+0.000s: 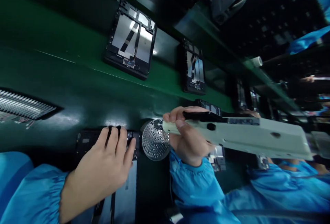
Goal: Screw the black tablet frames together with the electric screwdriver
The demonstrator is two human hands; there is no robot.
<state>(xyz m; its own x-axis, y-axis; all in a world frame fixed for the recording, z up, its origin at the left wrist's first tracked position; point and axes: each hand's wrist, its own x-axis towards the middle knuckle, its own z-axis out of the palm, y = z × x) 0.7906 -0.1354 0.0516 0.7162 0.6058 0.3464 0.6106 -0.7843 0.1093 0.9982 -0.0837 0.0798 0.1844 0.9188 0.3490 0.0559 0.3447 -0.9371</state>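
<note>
My left hand (pixel 103 167) lies with its fingers spread over the upper end of an opened tablet (pixel 132 186), partly covering it. Black flex cables cross the tablet's pale inside. Wrapped around a pale green electric screwdriver (pixel 260 136) is my right hand (pixel 189 134). The screwdriver lies nearly level, its dark tip pointing left over a round metal dish (pixel 152 145). That dish has a dotted, shiny surface and sits just right of the tablet. Whether the tip touches the dish, I cannot tell.
Two opened tablets stand on the green strip beyond, one nearer (pixel 131 41) and one farther right (pixel 194 67). A black tray of silvery parts (pixel 25 105) is at the left. Blue sleeves of a co-worker (pixel 291 186) show at right.
</note>
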